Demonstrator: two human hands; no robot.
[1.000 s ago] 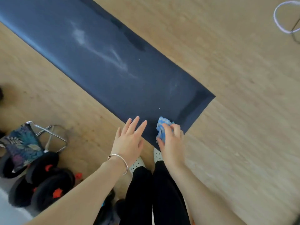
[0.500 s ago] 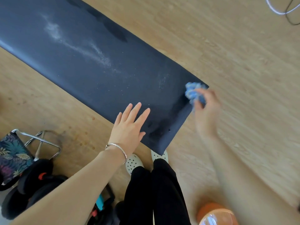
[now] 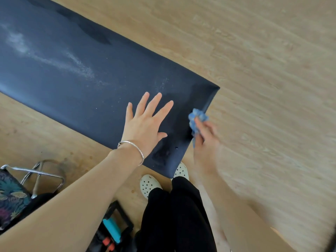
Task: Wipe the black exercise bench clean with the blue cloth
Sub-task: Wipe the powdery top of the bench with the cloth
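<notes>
A person's left hand (image 3: 143, 124) lay flat on the black exercise bench (image 3: 81, 79), fingers straight and spread, holding nothing. Just right of those fingers, the blurred right hand (image 3: 206, 140) pinched a crumpled blue cloth (image 3: 197, 118) against the bench's end edge. Beyond the left fingertips, up and leftward, a pale dusty streak (image 3: 54, 59) crossed the pad. A silver bracelet (image 3: 132, 148) circled the left wrist.

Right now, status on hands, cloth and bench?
Left hand flat on bench, open. Right hand grips blue cloth at bench's end edge. White dust streak unwiped mid-bench; nothing blocking it.
</notes>
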